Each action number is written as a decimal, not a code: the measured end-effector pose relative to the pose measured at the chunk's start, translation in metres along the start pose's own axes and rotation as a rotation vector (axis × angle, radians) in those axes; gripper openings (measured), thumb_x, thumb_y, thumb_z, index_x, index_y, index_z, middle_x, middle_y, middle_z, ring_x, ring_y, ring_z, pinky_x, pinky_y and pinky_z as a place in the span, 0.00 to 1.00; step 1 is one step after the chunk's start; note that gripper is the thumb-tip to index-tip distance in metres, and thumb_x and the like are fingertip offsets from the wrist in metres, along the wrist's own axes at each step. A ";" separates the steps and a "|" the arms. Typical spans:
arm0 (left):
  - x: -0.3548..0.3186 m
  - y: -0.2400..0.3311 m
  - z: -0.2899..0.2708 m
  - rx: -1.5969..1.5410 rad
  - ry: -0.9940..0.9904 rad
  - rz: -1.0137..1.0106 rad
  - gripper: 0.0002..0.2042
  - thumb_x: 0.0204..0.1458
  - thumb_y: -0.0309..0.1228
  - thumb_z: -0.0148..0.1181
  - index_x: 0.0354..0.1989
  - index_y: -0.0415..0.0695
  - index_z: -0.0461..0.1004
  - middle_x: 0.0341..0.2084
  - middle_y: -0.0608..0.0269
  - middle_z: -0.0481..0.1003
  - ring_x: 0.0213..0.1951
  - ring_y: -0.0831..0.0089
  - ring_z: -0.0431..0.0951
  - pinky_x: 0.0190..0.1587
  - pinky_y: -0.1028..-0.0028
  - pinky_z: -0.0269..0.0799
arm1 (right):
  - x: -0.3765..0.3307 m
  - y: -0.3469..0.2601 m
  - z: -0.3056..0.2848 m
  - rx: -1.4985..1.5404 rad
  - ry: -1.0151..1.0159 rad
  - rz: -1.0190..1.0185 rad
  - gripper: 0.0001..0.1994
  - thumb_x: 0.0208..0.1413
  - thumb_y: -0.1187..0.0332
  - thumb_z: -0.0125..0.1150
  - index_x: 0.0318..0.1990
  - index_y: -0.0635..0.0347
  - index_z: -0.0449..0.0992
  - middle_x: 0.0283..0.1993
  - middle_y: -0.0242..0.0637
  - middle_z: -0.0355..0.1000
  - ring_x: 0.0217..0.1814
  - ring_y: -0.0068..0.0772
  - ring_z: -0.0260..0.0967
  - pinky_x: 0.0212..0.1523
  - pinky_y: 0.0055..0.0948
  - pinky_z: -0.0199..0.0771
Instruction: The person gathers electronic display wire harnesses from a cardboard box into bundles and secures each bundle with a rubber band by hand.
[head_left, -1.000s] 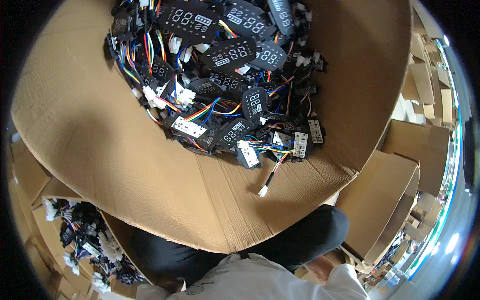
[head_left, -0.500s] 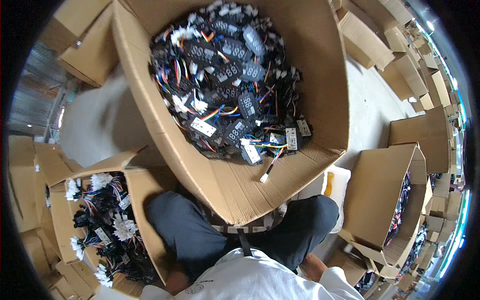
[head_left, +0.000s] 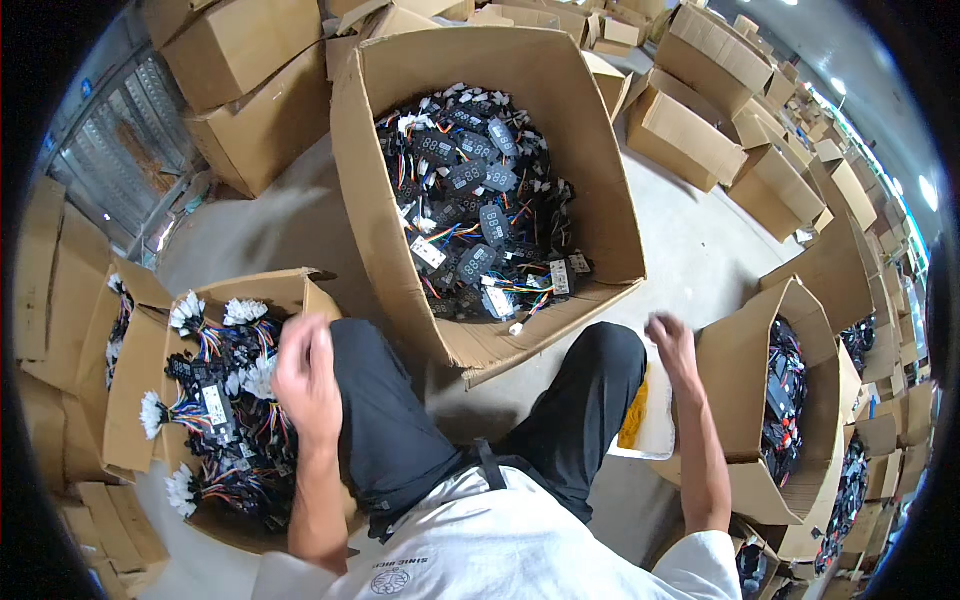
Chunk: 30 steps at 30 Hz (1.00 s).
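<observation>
Our bare left hand (head_left: 308, 378) and right hand (head_left: 672, 340) have come into view, both curled; we cannot tell whether either grips anything. Near the left, black modules (head_left: 228, 430) with multicoloured wires (head_left: 190, 412) and bunched white plastic connectors (head_left: 152, 414) crowd a brown cardboard box (head_left: 136, 385).

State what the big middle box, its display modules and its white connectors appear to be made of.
Big middle box: probably cardboard, judging by matte brown folded panels. Display modules: probably plastic faces, smooth black with slight sheen. White connectors: likely moulded plastic, opaque white and blocky; too small to judge finish.
</observation>
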<state>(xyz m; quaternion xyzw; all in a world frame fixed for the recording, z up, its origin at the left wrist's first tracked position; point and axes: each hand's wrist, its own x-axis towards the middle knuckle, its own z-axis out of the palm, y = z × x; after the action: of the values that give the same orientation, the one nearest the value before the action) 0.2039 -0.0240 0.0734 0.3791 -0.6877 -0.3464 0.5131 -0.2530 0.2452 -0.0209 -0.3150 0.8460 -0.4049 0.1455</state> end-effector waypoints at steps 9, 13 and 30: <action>0.109 0.073 0.125 -0.205 -0.465 0.481 0.06 0.56 0.24 0.62 0.38 0.34 0.78 0.34 0.55 0.80 0.38 0.66 0.80 0.43 0.71 0.74 | 0.104 -0.116 0.114 -0.634 -0.642 -0.520 0.13 0.52 0.64 0.61 0.40 0.64 0.78 0.37 0.49 0.77 0.41 0.50 0.76 0.44 0.42 0.76; 0.156 0.039 0.202 -0.189 -0.552 0.379 0.09 0.58 0.29 0.61 0.39 0.35 0.79 0.32 0.56 0.81 0.35 0.72 0.80 0.41 0.73 0.75 | 0.145 -0.078 0.179 -0.884 -0.810 -0.576 0.11 0.53 0.67 0.56 0.39 0.63 0.78 0.41 0.51 0.78 0.44 0.52 0.77 0.46 0.46 0.77; 0.160 -0.086 0.242 0.117 -0.690 0.525 0.05 0.54 0.27 0.61 0.29 0.39 0.76 0.26 0.54 0.75 0.29 0.54 0.78 0.33 0.60 0.74 | 0.157 -0.014 0.241 -0.681 -0.670 -0.530 0.08 0.55 0.67 0.57 0.40 0.59 0.73 0.37 0.46 0.76 0.39 0.53 0.77 0.39 0.49 0.78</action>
<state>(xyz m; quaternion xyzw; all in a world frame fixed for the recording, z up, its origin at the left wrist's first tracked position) -0.0462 -0.1837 0.0135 0.0822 -0.9104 -0.2710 0.3016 -0.2454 -0.0071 -0.1605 -0.6584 0.7283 -0.0082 0.1900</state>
